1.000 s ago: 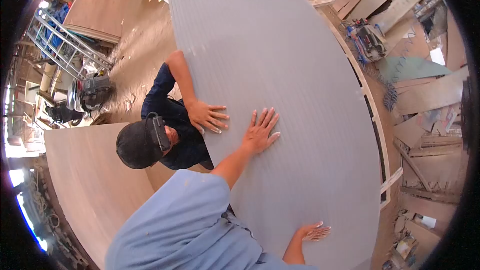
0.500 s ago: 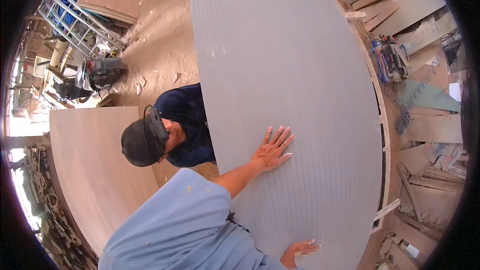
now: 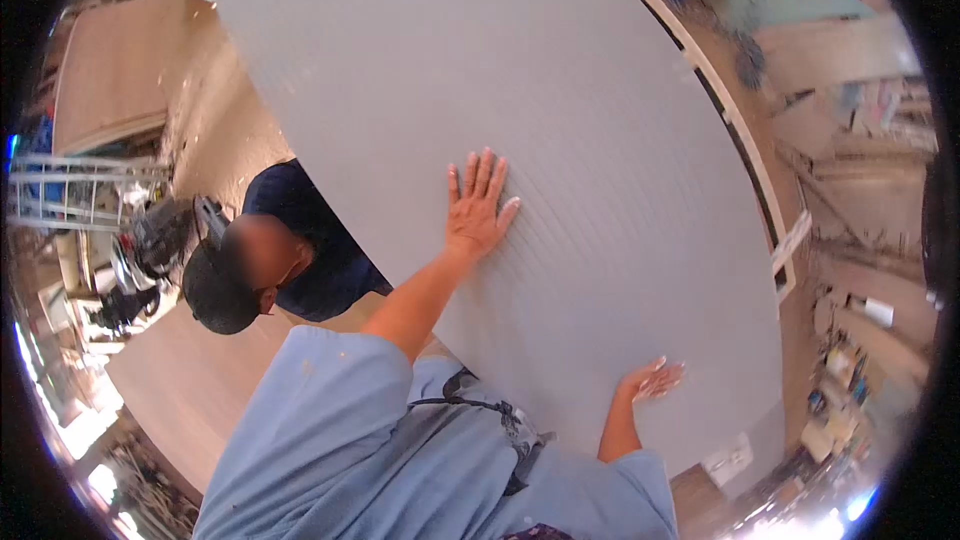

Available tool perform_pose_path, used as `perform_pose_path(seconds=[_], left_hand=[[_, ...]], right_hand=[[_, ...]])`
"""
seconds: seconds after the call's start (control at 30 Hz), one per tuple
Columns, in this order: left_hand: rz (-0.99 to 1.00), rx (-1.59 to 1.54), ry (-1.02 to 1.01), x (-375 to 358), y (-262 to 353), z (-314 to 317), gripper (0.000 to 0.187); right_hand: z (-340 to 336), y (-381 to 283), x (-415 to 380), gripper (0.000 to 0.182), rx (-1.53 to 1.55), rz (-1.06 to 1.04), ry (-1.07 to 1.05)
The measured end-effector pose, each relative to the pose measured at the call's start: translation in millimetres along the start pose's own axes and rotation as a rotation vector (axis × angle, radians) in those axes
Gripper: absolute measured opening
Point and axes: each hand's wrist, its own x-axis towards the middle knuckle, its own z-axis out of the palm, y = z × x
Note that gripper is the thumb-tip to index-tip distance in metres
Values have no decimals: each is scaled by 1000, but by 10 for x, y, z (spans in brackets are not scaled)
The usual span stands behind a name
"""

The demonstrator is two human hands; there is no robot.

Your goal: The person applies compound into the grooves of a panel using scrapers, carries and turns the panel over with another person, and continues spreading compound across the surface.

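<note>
While a large grey ribbed sheet [image 3: 560, 120] fills most of the view, lying flat and slanting from upper left to lower right, the left hand [image 3: 477, 208] presses palm-down on its middle with fingers spread. The right hand [image 3: 652, 380] rests flat near the sheet's lower edge, fingers spread too. Just beside the sheet's left edge a co-worker [image 3: 275, 250] in a dark shirt and black cap bends low. A wooden frame [image 3: 745, 160] runs along the sheet's right side, and a brown board [image 3: 200, 380] lies at lower left.
</note>
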Motion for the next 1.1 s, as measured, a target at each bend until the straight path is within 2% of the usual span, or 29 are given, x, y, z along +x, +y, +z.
perform_pose_path(seconds=[0.07, 0.13, 0.2, 0.27, 0.4, 0.5, 0.57, 0.6, 0.63, 0.77, 0.87, 0.93, 0.97, 1.0, 1.03, 1.07, 1.1], left_hand=[[-16, 26, 37, 10, -5, 32, 71], [-14, 25, 35, 32, -11, 85, 70], [9, 16, 67, 25, 17, 75, 69], [57, 9, 92, -13, 35, 101, 69], [81, 82, 162, -68, -7, 184, 67], [100, 96, 191, -26, -6, 269, 67], [132, 114, 203, -59, -28, 289, 67], [125, 94, 208, -53, -26, 316, 68], [115, 76, 209, -113, 13, 348, 69], [186, 107, 174, -482, 170, 526, 70], [260, 46, 188, -963, 340, 701, 71], [301, 30, 127, -1416, 467, 748, 69], [302, 34, 145, -1665, 565, 769, 69], [376, 19, 75, -1863, 616, 759, 64], [446, 7, 5, -2071, 691, 748, 59], [439, 13, 25, -2272, 796, 716, 59], [595, -25, 25, -2533, 928, 650, 52]], right_hand=[[63, 10, -28, 68, 127, -3, 58], [-76, -31, -69, 67, 324, -33, -11], [-71, -78, -84, 66, 82, 27, -13], [-263, -135, -57, 69, 101, 43, -128], [-334, -161, -92, 69, 168, 70, -114], [-331, -120, -25, 71, 116, 77, -193], [-392, -53, -17, 74, 209, -28, -206], [-415, 2, 5, 74, 210, -3, -205], [-442, 76, 21, 75, 247, -98, -215], [-565, 285, -124, 75, 321, -339, -272], [-517, 475, -564, 73, 324, -385, -238], [-556, 709, -923, 67, 566, -467, -132], [-616, 886, -1149, 60, 696, -450, -148], [-727, 1021, -1389, 53, 826, -438, -163], [-847, 1215, -1589, 47, 910, -427, -266], [-926, 1429, -1775, 42, 991, -417, -374], [-949, 1684, -1949, 38, 1062, -422, -402]])
